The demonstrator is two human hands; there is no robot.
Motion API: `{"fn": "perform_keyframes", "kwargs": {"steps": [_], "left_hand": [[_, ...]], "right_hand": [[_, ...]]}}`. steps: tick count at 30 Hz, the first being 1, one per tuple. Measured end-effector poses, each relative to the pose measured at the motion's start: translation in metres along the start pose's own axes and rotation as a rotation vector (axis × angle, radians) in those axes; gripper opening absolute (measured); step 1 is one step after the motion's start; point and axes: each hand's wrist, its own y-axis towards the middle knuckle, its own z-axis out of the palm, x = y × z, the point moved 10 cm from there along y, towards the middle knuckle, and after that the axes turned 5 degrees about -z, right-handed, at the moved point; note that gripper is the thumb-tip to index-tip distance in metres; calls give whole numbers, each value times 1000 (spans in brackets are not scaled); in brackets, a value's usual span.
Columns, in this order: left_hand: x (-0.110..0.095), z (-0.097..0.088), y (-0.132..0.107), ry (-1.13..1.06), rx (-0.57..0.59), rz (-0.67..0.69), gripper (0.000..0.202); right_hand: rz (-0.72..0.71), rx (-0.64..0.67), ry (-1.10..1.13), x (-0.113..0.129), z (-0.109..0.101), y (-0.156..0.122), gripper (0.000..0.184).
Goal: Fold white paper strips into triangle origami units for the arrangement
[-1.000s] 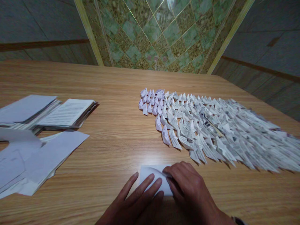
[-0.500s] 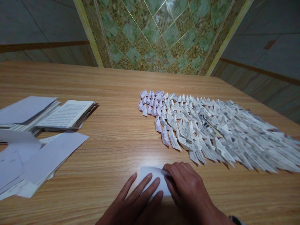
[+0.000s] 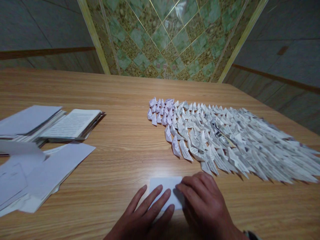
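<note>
Compared with half a second ago, the clearest change is at the small white paper (image 3: 168, 182): its right part, which was lifted and curling under the fingers, now lies down flat, and the right hand (image 3: 206, 200) has shifted slightly outward along it. The paper is on the table (image 3: 120, 163) near its close edge, between the two hands. The left hand (image 3: 143, 215) has stayed in place, its grip wide, fingers spread over the paper's left and lower part. The right hand's grip is narrow, fingers bent and bunched with their tips at the paper's right side; whether any paper is pinched beneath them I cannot tell. The whole view has also tipped a little, while the folded boats keep their arrangement. As for writing, the top page of the printed stack (image 3: 72, 123) on the left carries many lines of text, too small to read. The grey-white boats (image 3: 225, 140) on the right show print as well, also illegible, whereas the lilac boats (image 3: 168, 133) at their left end look mostly plain. Among the loose sheets (image 3: 60, 166) nearer the person, one bears faint marks that cannot be made out.
</note>
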Motion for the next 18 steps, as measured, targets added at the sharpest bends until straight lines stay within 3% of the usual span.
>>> {"fn": "perform_keyframes", "kwargs": {"steps": [3,9,18], "left_hand": [[0,2,1,-4,12,3,26],[-1,-3,6,36,29,38,25],[0,-23,20,118,117,106,36]], "right_hand": [[-96,-30,-1,15,0,-6,30],[-152,-29,-92,26,10,-32,30],[-275,146,-237,29,6,-46,24]]}}
